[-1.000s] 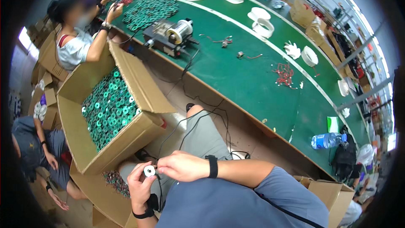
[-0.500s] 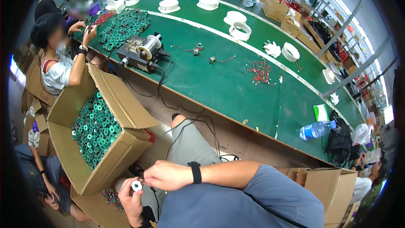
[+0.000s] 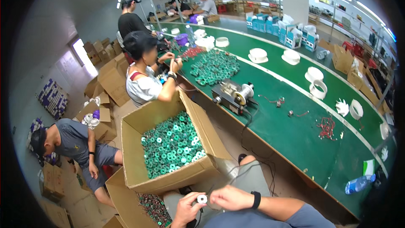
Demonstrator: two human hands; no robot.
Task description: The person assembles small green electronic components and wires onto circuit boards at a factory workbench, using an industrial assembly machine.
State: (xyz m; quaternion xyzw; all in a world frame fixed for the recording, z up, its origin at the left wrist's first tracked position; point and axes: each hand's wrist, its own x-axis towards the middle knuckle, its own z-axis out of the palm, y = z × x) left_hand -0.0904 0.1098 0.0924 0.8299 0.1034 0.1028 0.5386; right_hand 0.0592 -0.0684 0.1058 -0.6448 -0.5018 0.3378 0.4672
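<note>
Near open brown cardboard box point(image 3: 173, 182) of green ring-shaped parts point(image 3: 171, 144), I see left hand point(image 3: 187, 209) pinching small white round piece point(image 3: 202, 199); right hand point(image 3: 232, 198) curled just beside, whether gripping anything I cannot tell.

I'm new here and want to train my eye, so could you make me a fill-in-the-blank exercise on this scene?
The left hand holds a small round part coloured ____.
The wristband behind the right hand is coloured ____.
The large open box filled with green rings is made of ____.
On the green table, the nearest plastic bottle lies on its ____.

Missing words: white; black; cardboard; side.
</note>
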